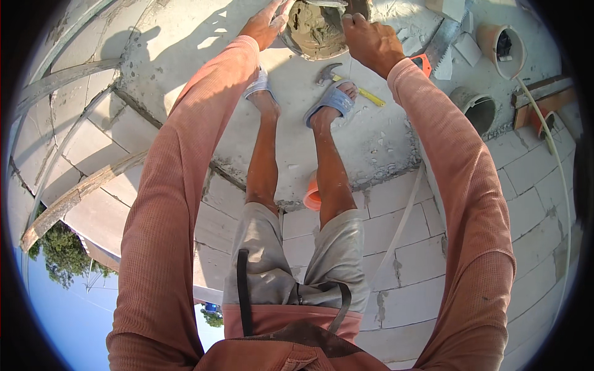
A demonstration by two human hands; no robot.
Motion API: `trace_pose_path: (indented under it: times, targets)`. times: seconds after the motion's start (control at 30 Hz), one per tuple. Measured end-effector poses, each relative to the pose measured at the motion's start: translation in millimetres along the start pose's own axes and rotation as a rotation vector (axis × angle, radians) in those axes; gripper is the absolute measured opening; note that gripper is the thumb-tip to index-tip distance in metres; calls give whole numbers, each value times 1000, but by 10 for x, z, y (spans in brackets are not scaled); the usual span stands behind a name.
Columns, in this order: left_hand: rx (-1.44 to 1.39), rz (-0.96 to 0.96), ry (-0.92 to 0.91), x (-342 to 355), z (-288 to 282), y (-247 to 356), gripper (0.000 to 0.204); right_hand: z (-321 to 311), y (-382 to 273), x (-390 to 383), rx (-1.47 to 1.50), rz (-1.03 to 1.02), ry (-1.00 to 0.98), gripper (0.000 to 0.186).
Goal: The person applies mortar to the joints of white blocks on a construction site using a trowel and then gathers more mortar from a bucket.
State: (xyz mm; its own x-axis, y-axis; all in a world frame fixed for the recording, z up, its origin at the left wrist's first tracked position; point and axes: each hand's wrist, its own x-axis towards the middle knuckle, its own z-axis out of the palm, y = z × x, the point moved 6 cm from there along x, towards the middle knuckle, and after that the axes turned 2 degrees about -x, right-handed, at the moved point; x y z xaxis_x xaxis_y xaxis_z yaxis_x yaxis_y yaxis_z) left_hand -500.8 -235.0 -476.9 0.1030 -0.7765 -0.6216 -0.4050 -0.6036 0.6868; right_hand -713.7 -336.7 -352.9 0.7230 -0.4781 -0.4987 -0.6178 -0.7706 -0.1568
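A round bucket [314,32] of wet grey mortar stands at the top edge of the view, partly cut off. At its left rim is my left hand [266,26], its fingers closed on the edge. My right hand [374,43] forms a fist at the bucket's right side. What it grips is hidden behind the fingers. A pale, mortar-smeared strip [327,3] crosses the far part of the bucket. Below the bucket, a hammer [370,97] with a yellow handle lies on the floor beside my right sandal [334,106].
To the right lie a handsaw [444,42] with an orange grip and pale block offcuts [468,49]. Beyond are a pinkish bucket [495,38], a grey bucket [475,106] and a hose [546,120]. An orange pail [312,196] sits behind my legs. Wooden strips [77,191] cross the left side.
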Motion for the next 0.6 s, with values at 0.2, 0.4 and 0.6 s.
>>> trace_pose_path:
  times: [0.2,0.4,0.6]
  targets:
    - [38,40,-50,145,101,403,71,711,283,-79,69,140,21,26]
    - [95,26,-68,83,31,364,71,671,25,-281,152,112,-241,33]
    - [110,70,-91,211,135,632,72,556,241,-99,250,293,62,28]
